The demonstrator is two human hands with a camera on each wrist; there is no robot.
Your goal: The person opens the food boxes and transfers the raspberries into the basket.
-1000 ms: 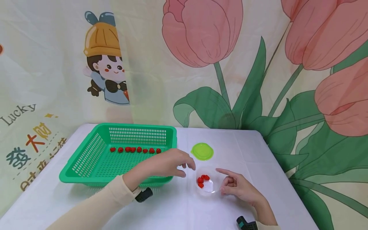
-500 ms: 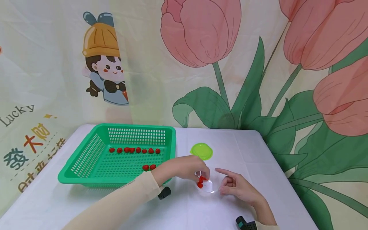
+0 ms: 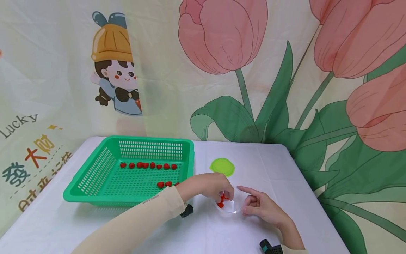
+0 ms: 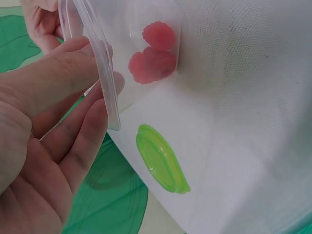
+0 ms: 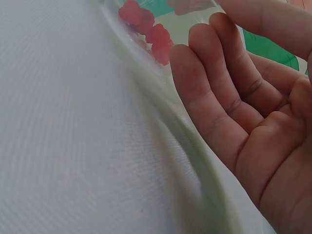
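Observation:
A clear plastic bowl (image 3: pixel 230 211) stands on the table with several raspberries (image 3: pixel 220 204) in it. My left hand (image 3: pixel 217 186) reaches over its rim from the left, fingertips inside. In the left wrist view these fingers (image 4: pixel 73 66) pass the rim, and a small gap shows between their tips and the raspberries (image 4: pixel 155 63). No berry shows between them. My right hand (image 3: pixel 262 207) rests at the bowl's right side, index finger straight and the others loosely bent. In the right wrist view its fingertips (image 5: pixel 183 56) lie beside the bowl wall.
A green slotted basket (image 3: pixel 95 201) stands on the left of the white table (image 3: pixel 269 165). Along its back runs a row of raspberries (image 3: pixel 152 165); a few more (image 3: pixel 160 185) lie nearer the front, partly behind the left sleeve. Behind the bowl lies a bright green lid (image 3: pixel 222 167).
My left hand has moved right from the basket side into the bowl, uncovering raspberries near the basket's front. My right hand and the bowl have stayed in place.

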